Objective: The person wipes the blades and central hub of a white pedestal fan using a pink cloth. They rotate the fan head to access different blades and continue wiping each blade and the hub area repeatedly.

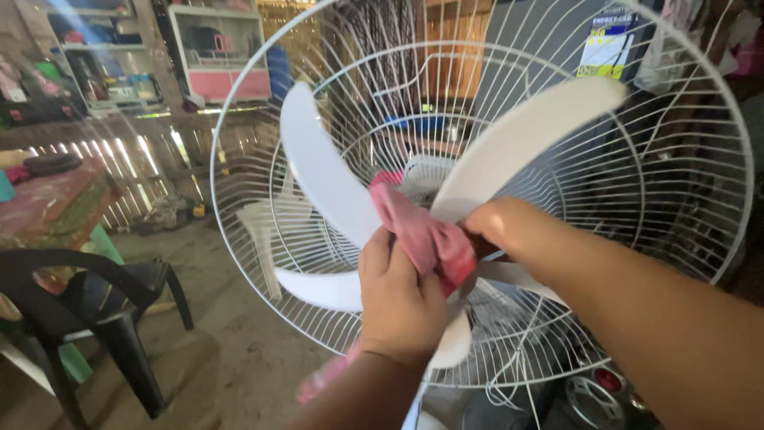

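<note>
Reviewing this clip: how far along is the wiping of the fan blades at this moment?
Done: the front guard appears to be off, leaving the white blades bare before the rear wire guard. In hand: the left hand presses a pink cloth at the hub, while the right hand steadies the fan beside it. Left: no blade looks clearly cleaner than another, so how many are wiped cannot be told. The guard shows no wiping.

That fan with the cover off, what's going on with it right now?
A person is working at a white fan whose front grille is off, so the blades are exposed against the wire rear guard. The left hand presses a pink cloth against the hub where the blades meet. The right hand grips at the hub beside it, at the base of the upper right blade. A black plastic chair stands on the dirt floor to the left.
</note>
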